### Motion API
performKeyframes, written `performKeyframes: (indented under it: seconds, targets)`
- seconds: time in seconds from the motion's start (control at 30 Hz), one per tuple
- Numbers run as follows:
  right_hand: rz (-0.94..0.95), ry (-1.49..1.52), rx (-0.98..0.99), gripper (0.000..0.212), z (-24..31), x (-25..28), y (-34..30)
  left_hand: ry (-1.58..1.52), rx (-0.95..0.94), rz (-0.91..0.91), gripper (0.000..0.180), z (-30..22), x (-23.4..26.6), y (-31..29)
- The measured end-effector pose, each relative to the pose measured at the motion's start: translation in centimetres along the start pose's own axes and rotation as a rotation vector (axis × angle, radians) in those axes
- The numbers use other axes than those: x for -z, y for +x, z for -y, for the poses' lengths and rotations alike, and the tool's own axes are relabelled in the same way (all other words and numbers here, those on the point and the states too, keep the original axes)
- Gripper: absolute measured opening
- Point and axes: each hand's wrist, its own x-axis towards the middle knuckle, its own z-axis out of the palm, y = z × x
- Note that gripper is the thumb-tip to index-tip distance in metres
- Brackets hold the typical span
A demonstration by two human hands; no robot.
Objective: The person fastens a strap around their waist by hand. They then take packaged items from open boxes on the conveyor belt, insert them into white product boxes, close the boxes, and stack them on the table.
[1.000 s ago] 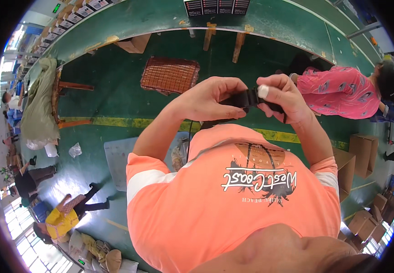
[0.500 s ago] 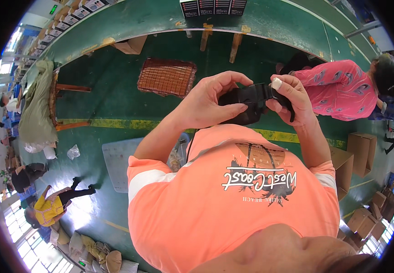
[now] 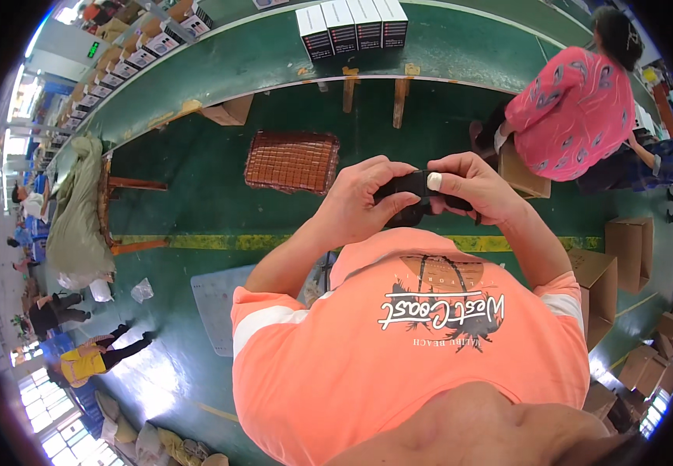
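Observation:
A small black object (image 3: 416, 196) is gripped between both hands in front of my chest, above my orange shirt. My left hand (image 3: 367, 200) closes around its left side, fingers on top and thumb below. My right hand (image 3: 468, 186) grips its right side; a white bandage wraps one fingertip. Most of the black object is hidden by the fingers, so its shape is unclear.
A long green conveyor table (image 3: 274, 54) runs across the top, carrying dark boxes (image 3: 352, 27). A brown woven tray (image 3: 291, 161) lies on the green floor. A person in a pink top (image 3: 577, 109) works at the right, near cardboard boxes (image 3: 624, 241). Other people are at the far left.
Both hands have stayed closed on the black object while turning it slightly. The view has shifted, so the pink-shirted person and the table sit elsewhere in the frame.

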Motion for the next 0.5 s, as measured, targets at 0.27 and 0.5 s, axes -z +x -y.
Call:
performKeyframes:
  seconds: [0.27,0.5]
  targets:
    - [-0.153,0.164,0.150,0.017,0.5,2.0,-1.2,0.051,0.014,0.064,0.027,1.4,2.2,-2.2]
    - [-0.154,0.264,0.317,0.019,1.6,5.0,-0.6,-0.601,0.335,-0.138,0.018,6.2,6.0,-3.2]
